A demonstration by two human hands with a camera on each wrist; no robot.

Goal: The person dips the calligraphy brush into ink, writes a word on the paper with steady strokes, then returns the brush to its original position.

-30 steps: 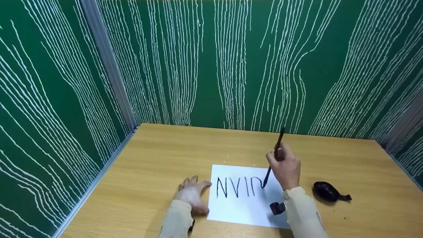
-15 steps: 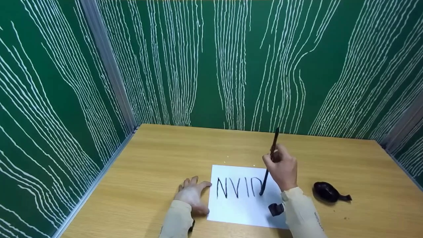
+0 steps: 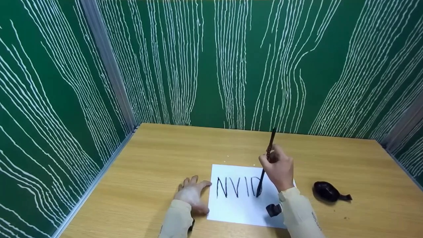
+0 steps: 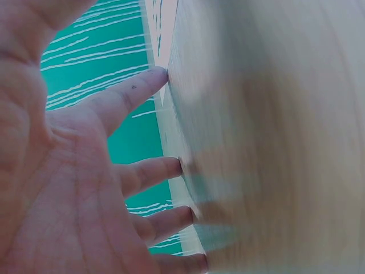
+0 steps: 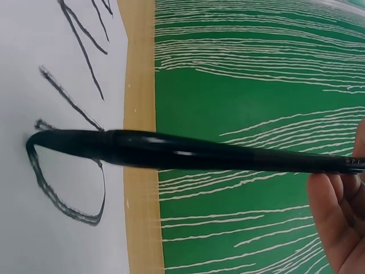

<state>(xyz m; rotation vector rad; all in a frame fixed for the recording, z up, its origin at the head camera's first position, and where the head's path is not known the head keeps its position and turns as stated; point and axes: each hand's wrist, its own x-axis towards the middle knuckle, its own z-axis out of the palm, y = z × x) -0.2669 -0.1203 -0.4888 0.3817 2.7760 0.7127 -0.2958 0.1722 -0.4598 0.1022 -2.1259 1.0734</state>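
Observation:
A white sheet of paper lies on the wooden table, bearing the black painted letters N, V, I and D. My right hand pinches a dark ink brush high on its handle and holds it steeply. In the right wrist view the bent black bristles of the brush touch the paper near the bottom of the D's curve. My left hand rests at the sheet's left edge, fingers spread, thumb and fingertips down on the table. Part of the D is hidden behind the brush in the head view.
A small black oval dish with a short handle stands on the table right of the paper. A dark wrist camera sticks out from my right sleeve over the sheet. Green panels with white wavy lines rise behind and beside the table.
My right hand has drawn the brush down and left, from the right side of the D's curve to its bottom, leaving black ink. My left hand and the paper have stayed put.

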